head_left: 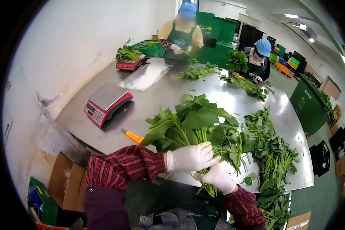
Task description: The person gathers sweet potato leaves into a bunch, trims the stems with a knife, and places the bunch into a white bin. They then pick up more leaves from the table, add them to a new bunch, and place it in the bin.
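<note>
In white gloves, both of my hands hold one bunch of leafy greens [195, 122] above the near edge of the metal table. My left hand [191, 157] wraps round the stems just below the leaves. Lower on the same stems, my right hand [219, 178] grips near the cut ends, its fingers close to those of the left. Loose greens [234, 147] lie beside the bunch. A long heap of greens [276, 161] covers the table's right side and hangs over its front edge. An orange-handled knife [133, 137] lies left of the bunch, partly hidden by leaves.
A red scale [107, 100] stands on the metal table [78, 122] at left; another red scale [131, 65] holds greens. A plastic bag [147, 76] lies nearby. Two co-workers [182, 36] [257, 63] stand across the table. A green bin [309, 103] stands right, a cardboard box [67, 182] lower left.
</note>
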`<control>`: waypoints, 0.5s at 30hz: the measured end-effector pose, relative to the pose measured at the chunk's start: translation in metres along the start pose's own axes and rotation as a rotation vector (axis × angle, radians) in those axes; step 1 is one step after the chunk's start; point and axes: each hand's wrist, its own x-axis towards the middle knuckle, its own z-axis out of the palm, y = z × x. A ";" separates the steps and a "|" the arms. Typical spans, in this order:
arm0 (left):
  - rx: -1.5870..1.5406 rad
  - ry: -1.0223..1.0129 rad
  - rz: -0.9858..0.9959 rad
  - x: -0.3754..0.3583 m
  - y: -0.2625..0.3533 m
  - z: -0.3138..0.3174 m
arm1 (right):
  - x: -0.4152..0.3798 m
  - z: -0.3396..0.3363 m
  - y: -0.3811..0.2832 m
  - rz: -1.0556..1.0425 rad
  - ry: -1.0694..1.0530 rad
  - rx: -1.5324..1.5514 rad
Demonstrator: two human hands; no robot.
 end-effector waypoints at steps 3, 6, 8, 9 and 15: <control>0.062 -0.021 0.007 -0.028 -0.011 -0.015 | 0.016 -0.001 -0.024 0.014 -0.220 0.011; -0.082 0.036 -0.319 -0.070 -0.033 -0.050 | 0.055 -0.022 -0.029 -0.424 0.217 0.035; -0.225 0.260 -0.808 -0.110 -0.046 -0.077 | 0.079 -0.043 -0.042 -0.140 0.532 0.178; -0.447 0.428 -1.130 -0.138 -0.056 -0.086 | 0.094 -0.050 -0.032 -0.203 0.641 0.103; -1.400 1.334 -1.668 -0.309 -0.065 -0.127 | 0.164 0.031 0.046 -0.054 0.330 -0.146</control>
